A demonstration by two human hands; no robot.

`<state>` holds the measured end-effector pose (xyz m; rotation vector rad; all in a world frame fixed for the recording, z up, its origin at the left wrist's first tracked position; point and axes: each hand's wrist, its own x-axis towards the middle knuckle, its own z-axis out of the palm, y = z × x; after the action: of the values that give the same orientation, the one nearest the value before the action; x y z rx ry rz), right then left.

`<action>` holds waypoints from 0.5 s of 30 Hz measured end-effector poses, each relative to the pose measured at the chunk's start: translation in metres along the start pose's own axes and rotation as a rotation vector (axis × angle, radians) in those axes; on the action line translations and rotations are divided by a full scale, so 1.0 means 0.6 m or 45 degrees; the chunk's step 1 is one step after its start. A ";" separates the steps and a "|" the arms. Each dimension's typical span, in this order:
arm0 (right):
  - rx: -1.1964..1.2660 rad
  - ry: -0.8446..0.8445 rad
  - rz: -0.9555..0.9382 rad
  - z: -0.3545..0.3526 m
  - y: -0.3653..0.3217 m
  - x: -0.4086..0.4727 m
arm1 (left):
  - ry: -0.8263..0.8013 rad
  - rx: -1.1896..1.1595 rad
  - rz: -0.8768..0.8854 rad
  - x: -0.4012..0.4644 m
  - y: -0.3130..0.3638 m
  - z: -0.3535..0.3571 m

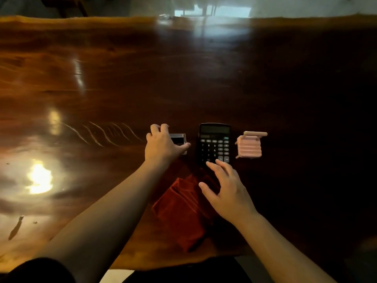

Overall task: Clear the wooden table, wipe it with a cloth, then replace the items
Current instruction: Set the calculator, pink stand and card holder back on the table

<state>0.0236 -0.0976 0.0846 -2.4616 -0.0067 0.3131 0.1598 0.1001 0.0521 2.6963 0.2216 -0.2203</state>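
On the glossy wooden table [122, 82] three items lie in a row near me. My left hand [161, 144] is closed around a small dark box with a silvery edge [179, 138], fingers over its far side and thumb at its near right corner. A black calculator [214, 142] lies just right of it. My right hand [226, 188] hovers with fingers spread, its fingertips at the calculator's near edge, holding nothing. A small pink ribbed object with a wooden handle [250, 146] sits right of the calculator. A red cloth [183, 211] lies crumpled near the table's front edge, partly under my right hand.
Streaky marks [106, 132] run across the wood left of the box. Small crumbs and a dark smear [15, 228] lie at the near left. Bright light reflections cover the left half. The right half of the table is in deep shadow.
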 end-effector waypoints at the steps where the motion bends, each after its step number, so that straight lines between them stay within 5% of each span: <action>1: 0.000 -0.001 0.002 -0.004 0.008 -0.002 | -0.010 0.009 -0.002 0.004 0.008 0.008; 15: 0.001 -0.021 -0.001 -0.013 0.042 -0.003 | -0.011 0.103 -0.071 0.024 0.046 0.072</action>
<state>0.0217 -0.1223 0.0754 -2.4583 -0.0142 0.3334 0.1737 0.0587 0.0219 2.7706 0.2915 -0.2631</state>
